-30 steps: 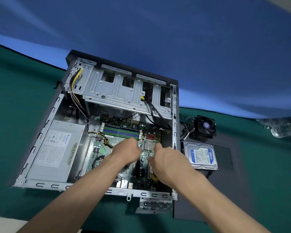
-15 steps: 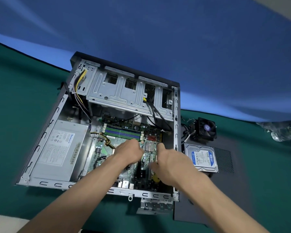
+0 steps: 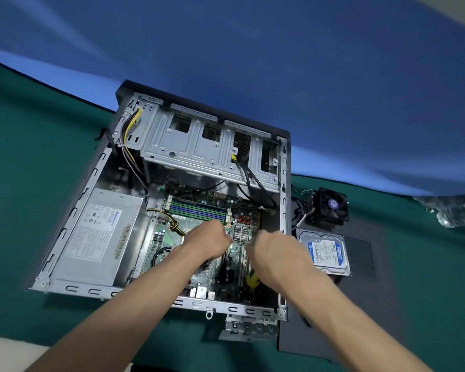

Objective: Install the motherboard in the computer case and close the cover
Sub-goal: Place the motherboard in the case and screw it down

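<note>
Already the two hands sit slightly higher and closer together over the board than a second ago, and the whole view has shifted a little; the board itself has not visibly moved, which suggests it is being nudged and seated onto its mounts rather than carried.

The green printed motherboard (image 3: 199,237) lies flat inside the open grey steel computer case (image 3: 283,210), in the centre of the frame, to the right of the silver boxed power supply (image 3: 97,237) and below the perforated metal drive cage (image 3: 199,149). Its blue and green memory slots, small silver finned heatsink and black expansion slots all face up.

The left hand (image 3: 208,241) rests knuckles-up on the board's middle with fingers curled under; whether it grips anything I cannot tell. The right hand (image 3: 275,252) hovers at the board's right edge, fingers bent downward, their tips hidden.

At the right of the frame, the black side cover panel (image 3: 365,304) lies on the green cloth table (image 3: 24,157), bearing a blue-labelled hard drive (image 3: 324,251) and a black cooler fan (image 3: 332,205). Closing looks some way off.
</note>
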